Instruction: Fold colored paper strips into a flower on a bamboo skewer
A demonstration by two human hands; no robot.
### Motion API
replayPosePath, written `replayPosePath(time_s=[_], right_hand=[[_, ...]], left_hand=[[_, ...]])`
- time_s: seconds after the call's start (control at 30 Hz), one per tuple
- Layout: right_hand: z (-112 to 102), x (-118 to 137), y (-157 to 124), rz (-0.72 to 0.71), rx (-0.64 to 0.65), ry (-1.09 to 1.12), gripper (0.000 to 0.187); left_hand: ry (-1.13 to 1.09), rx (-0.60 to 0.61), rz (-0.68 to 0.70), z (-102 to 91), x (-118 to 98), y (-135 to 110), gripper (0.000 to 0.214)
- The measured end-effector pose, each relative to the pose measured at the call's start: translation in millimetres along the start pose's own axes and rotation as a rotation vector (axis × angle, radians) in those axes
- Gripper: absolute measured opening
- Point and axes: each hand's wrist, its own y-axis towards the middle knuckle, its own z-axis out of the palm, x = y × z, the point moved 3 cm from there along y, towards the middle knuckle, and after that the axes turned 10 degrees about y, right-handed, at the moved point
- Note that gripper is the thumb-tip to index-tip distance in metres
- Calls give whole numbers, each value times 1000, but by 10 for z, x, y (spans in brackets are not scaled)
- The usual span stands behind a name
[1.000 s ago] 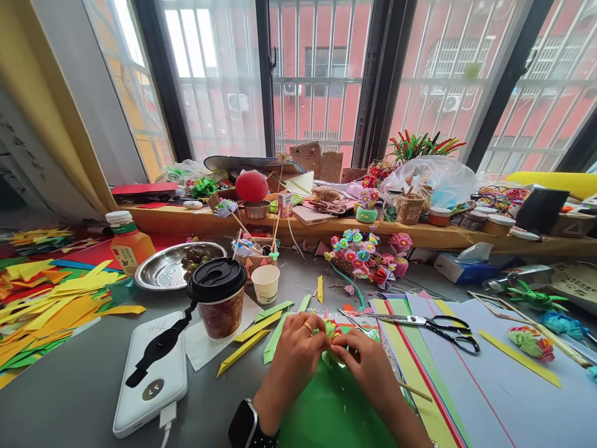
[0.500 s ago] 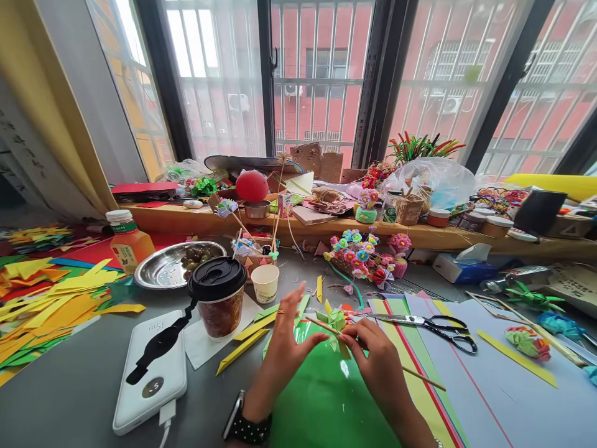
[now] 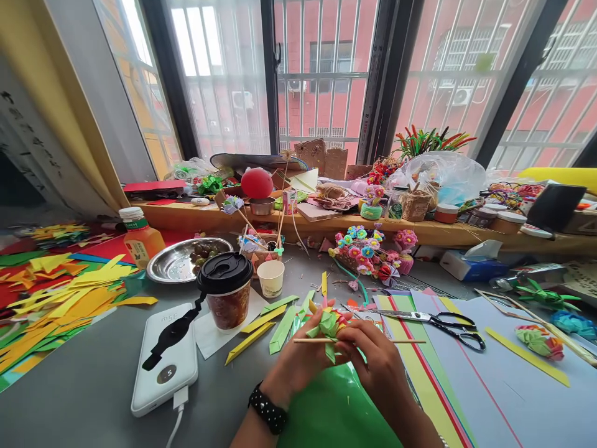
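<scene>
A folded paper flower (image 3: pixel 329 323) in light green, yellow and pink sits between both hands, above a shiny green surface (image 3: pixel 342 407). My left hand (image 3: pixel 298 367) cups the flower from behind and below, its fingers mostly hidden by it. A thin wooden stick (image 3: pixel 409 341) runs nearly level across the front of the flower and through the fingers of my right hand (image 3: pixel 375 361). That hand is closed, its fingertips at the flower's right side. Folded paper strips in green (image 3: pixel 282 330) and yellow (image 3: pixel 249 342) lie left of the hands.
Black-handled scissors (image 3: pixel 438 320) lie on coloured paper sheets (image 3: pixel 485 373) at right. A lidded coffee cup (image 3: pixel 228 298), paper cup (image 3: pixel 270 278), power bank (image 3: pixel 165 361) and metal plate (image 3: pixel 170 267) stand left. Crochet flowers (image 3: pixel 361 249) sit behind the hands.
My left hand, spread and apart before, has come in around the paper flower. The stick has turned from slanting to nearly level. The view has shifted slightly.
</scene>
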Motion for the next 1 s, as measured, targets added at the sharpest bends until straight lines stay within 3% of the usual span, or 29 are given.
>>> replayPosePath(time_s=[0.3, 0.63, 1.0], right_hand=[[44, -5, -28, 28, -55, -7, 14], [40, -61, -26, 96, 19, 100, 10], [47, -64, -44, 142, -37, 102, 9]], left_hand=[[33, -15, 137, 2, 0, 8, 31], [100, -43, 102, 43, -10, 14, 27], [35, -102, 117, 19, 18, 37, 24]])
